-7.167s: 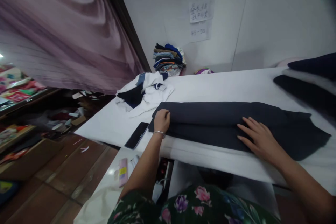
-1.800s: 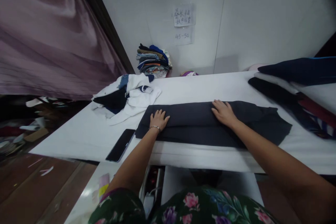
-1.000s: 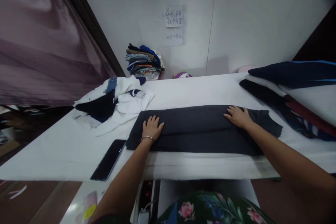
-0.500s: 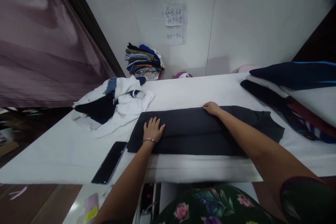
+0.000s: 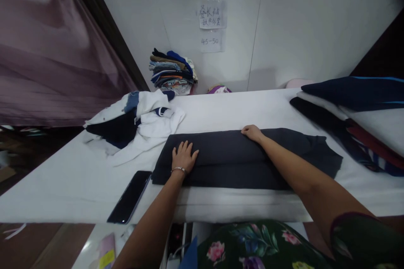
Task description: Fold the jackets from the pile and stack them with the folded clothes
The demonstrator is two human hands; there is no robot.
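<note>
Cloth (image 5: 227, 151), dark grey, lies flat beneath both hands on the white table (image 5: 227, 111), running on to the right under the right forearm. The left hand (image 5: 184, 159), with a bracelet (image 5: 179, 169) at its wrist, rests palm down near one end, fingers spread wide. The right hand (image 5: 251, 132) is narrow, fingertips pinching the far edge. A phone (image 5: 130, 196) lies left of the left hand; crumpled clothes (image 5: 154, 122) lie beyond it. Folded clothes (image 5: 362, 94) lie right of the right hand.

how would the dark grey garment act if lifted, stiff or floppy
The dark grey garment would probably droop: its creases and wavy right end suggest soft cloth. It seems unlikely to roll or tip, since it lies flat on the white table.
</note>
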